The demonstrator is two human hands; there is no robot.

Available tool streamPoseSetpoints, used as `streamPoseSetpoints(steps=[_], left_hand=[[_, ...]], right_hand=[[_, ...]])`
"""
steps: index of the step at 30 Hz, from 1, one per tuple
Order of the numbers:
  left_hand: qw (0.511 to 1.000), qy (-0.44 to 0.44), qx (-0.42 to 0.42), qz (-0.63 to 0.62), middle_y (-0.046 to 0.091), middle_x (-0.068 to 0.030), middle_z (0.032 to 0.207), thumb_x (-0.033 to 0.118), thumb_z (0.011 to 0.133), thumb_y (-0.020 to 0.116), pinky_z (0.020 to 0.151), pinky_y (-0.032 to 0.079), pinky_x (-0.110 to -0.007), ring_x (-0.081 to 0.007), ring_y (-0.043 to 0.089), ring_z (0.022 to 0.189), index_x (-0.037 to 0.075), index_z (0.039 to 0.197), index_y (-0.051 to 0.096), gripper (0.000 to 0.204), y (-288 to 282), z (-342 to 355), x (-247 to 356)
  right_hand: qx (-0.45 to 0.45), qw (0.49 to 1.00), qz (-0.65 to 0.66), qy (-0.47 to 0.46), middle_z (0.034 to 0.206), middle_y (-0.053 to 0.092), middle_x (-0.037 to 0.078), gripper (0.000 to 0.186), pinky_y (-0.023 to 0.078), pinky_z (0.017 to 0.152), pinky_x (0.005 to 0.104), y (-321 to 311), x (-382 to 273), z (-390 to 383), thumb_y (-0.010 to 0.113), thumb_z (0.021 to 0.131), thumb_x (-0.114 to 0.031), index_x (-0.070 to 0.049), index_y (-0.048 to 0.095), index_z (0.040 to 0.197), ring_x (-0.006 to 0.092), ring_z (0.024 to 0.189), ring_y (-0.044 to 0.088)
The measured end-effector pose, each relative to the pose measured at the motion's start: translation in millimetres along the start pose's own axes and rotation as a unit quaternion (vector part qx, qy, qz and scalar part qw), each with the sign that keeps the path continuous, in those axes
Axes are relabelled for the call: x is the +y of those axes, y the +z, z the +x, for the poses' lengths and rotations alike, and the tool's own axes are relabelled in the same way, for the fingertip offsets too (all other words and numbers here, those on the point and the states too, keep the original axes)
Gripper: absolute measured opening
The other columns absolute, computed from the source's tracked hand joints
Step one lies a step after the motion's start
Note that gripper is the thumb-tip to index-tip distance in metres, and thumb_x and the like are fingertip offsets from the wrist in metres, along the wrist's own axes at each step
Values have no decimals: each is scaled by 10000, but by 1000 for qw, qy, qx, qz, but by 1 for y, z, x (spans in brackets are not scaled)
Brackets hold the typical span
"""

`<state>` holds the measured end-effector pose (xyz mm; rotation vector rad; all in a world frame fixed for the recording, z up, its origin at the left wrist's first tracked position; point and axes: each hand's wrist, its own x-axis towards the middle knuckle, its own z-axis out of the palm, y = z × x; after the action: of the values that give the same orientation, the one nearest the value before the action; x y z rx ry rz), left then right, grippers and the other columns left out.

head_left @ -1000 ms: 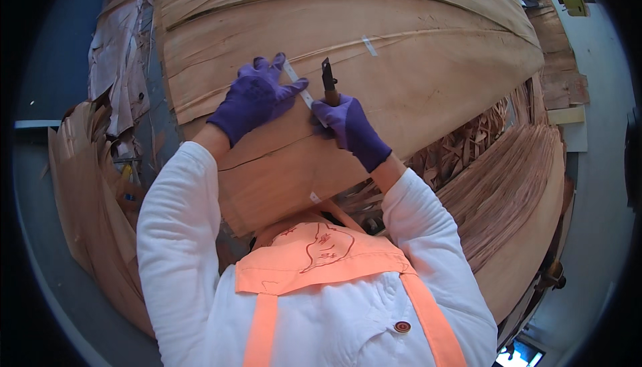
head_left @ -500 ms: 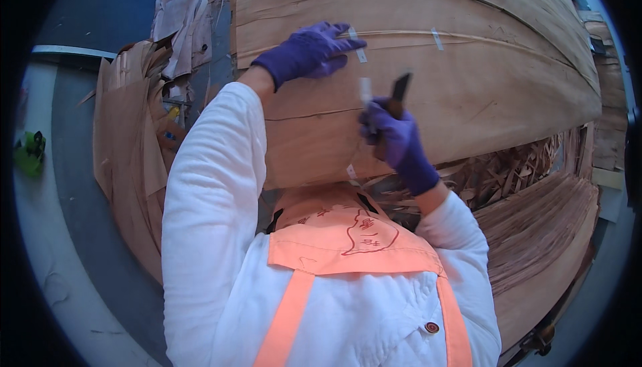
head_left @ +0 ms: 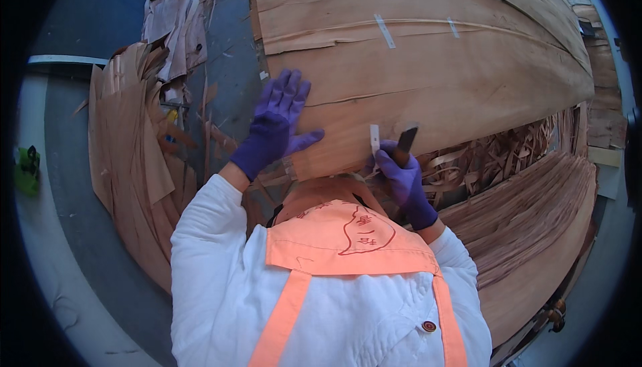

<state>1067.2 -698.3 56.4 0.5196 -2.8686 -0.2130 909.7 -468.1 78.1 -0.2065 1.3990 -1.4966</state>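
Note:
A big sheet of thin wood veneer (head_left: 428, 66) lies spread in front of me, with short strips of white tape (head_left: 384, 30) across a split in it. My left hand (head_left: 274, 126), in a purple glove, lies flat with fingers apart on the sheet's near left edge. My right hand (head_left: 401, 173), also in a purple glove, is closed on a dark-handled knife (head_left: 406, 139) at the sheet's near edge. A short white strip of tape (head_left: 374, 141) stands up just left of the knife, by my right fingers.
A stack of veneer sheets (head_left: 535, 233) lies at my right, with curled veneer scraps (head_left: 488, 159) between it and the big sheet. More veneer pieces (head_left: 130, 166) are heaped at my left on a grey floor (head_left: 73, 233). A green object (head_left: 27, 169) sits far left.
My view has swung left. My left hand came down from the far split to the sheet's near left edge and flattened. My right hand with the knife dropped to the near edge.

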Motion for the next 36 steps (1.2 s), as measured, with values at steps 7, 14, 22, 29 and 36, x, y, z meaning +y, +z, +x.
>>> streamPoseSetpoints(steps=[7,14,22,29,36], left_hand=[[999,5,39,-31,331,-240,1442,547,806,581,1122,190,-476,-387,270,1369,-22,1386,358,843,10,-7,-2],[999,3,40,-27,334,-226,1449,517,826,579,1120,211,-468,-364,287,1369,-23,1387,359,809,11,-9,-1],[992,72,56,-88,461,-186,1370,323,826,654,1057,349,-442,-340,450,1261,24,1291,503,573,-3,-4,-30],[980,46,63,-185,452,-198,1365,244,829,660,1033,382,-438,-368,468,1233,33,1306,459,559,-5,-3,-38],[965,60,91,-239,447,-216,1358,150,819,661,1020,401,-432,-385,458,1238,34,1298,436,542,-1,-6,-44]], right_hand=[[-16,1000,-15,5,824,630,26,207,455,579,219,49,9,14,594,917,-151,-32,588,1086,92,716,599],[-1,999,-36,-14,820,630,36,215,452,563,217,65,11,32,581,920,-143,-24,575,1100,93,723,604],[-33,999,-5,-39,824,627,51,236,456,556,222,83,4,52,581,916,-140,-10,559,1112,108,699,614],[-72,996,-38,-32,836,624,72,372,475,545,240,101,-9,76,595,897,-113,-4,451,1223,130,674,621],[-14,998,-65,-3,807,617,78,262,468,491,246,104,9,78,601,874,-93,-8,457,1076,138,618,618]])
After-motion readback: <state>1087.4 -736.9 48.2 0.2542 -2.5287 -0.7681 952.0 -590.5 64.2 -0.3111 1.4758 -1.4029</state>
